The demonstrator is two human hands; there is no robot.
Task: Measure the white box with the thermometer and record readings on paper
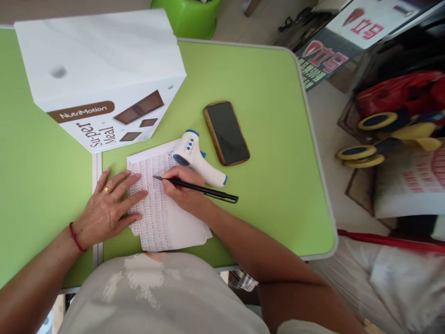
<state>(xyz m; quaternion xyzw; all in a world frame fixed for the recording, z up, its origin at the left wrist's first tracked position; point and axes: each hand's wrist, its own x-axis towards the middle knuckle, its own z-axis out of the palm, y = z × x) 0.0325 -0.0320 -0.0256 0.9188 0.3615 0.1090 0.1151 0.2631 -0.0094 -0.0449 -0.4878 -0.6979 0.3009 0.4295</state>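
A black pen (201,187) is pinched in my right hand (186,188), its tip down toward a handwritten sheet of paper (156,218). Rows of small dark writing cover the paper's left and middle; its right part is blank. My left hand (111,204) lies flat with fingers spread, the fingertips resting on the paper's left edge. A ring and a red bracelet are on that hand and wrist. Just beyond my right hand, a white and blue infrared thermometer (200,160) lies across the paper's top corner. Beside it is a dark-screened phone (227,132) in a brown case.
A large white NutriMotion box (104,60) stands on the green table (271,139) at the far left. Behind the table is a green stool (194,18). On the right are a printed carton (327,58), a red bag (399,93) and a white sack (413,181).
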